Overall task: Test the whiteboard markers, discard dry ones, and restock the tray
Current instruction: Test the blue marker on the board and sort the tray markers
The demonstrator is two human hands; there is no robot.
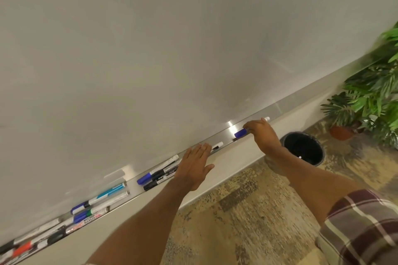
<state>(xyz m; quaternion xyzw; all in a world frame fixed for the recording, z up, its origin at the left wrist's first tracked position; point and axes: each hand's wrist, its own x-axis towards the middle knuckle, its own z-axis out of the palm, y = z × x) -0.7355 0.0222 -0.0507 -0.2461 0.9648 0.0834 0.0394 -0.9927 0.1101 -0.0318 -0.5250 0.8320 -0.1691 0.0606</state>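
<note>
markers in the tray: one gripped, easy to knock the rest

the right hand [263, 135] had its fingers curled over a blue-capped marker [240, 133] that lay in the tray [229, 130] under the whiteboard [172, 49]. the left hand [195, 165] was flat, fingers straight and holding nothing, at the tray's front lip beside a short black-tipped marker [217, 146]. whether it touched the lip could not be told.

the risk looked plain: the tray was a shallow strip of smooth, shiny metal and the markers were round, slick plastic barrels. a careless lift or a nudge from the flat hand could roll one over the edge onto the patterned carpet [237, 200]. the other markers [159, 175] lay loose and overlapping further left, so tested and untested ones could get mixed. the round black bin [305, 144] stood on the floor just below the right hand — a dropped good marker could land in it.
</note>
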